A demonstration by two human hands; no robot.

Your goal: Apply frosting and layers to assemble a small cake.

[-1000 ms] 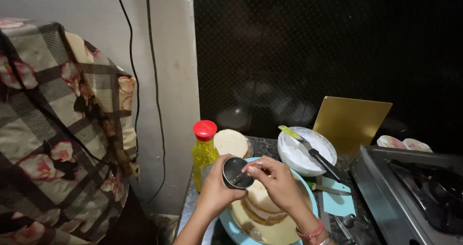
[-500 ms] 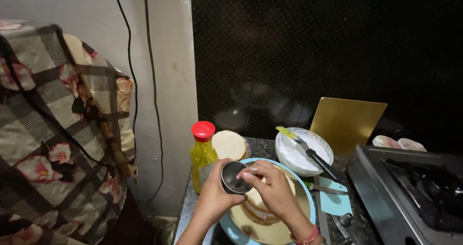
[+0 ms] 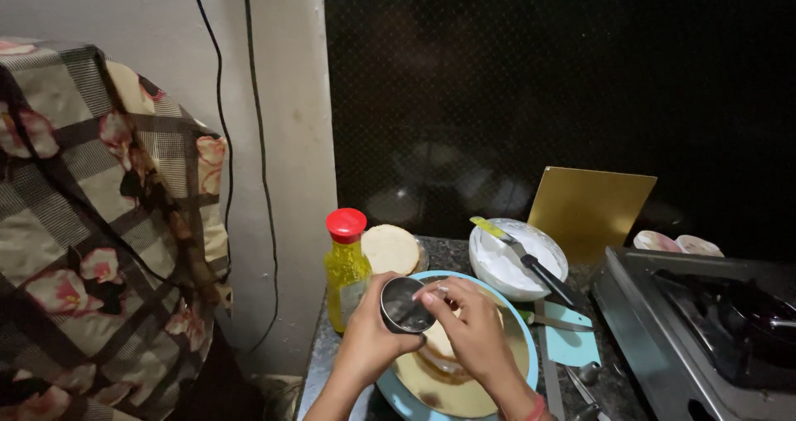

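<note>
Nearest the camera, at about 6 o'clock, the left hand (image 3: 365, 346) has its grip wrapped around a small steel cup (image 3: 404, 305), tipped so its mouth faces the viewer. The right hand (image 3: 473, 331) meets it from 3 o'clock, fingertips pinched at the cup's rim; whether they hold something small there cannot be told. Both hands hover over a pale round cake layer (image 3: 439, 363) on a light blue plate (image 3: 524, 338) on the dark tabletop (image 3: 319, 363).

At 9 o'clock of the cup stands a yellow bottle with a red cap (image 3: 346, 267), just beside the plate. Behind it, at 12 o'clock, lies another round cake layer (image 3: 391, 248). At 2 o'clock sits a white bowl of cream (image 3: 514, 259) with a dark-handled spatula (image 3: 531, 263) resting in it. Farther, a gold board (image 3: 590, 209) leans against the dark wall; a gas stove (image 3: 705, 321) lies at 3 o'clock.
</note>
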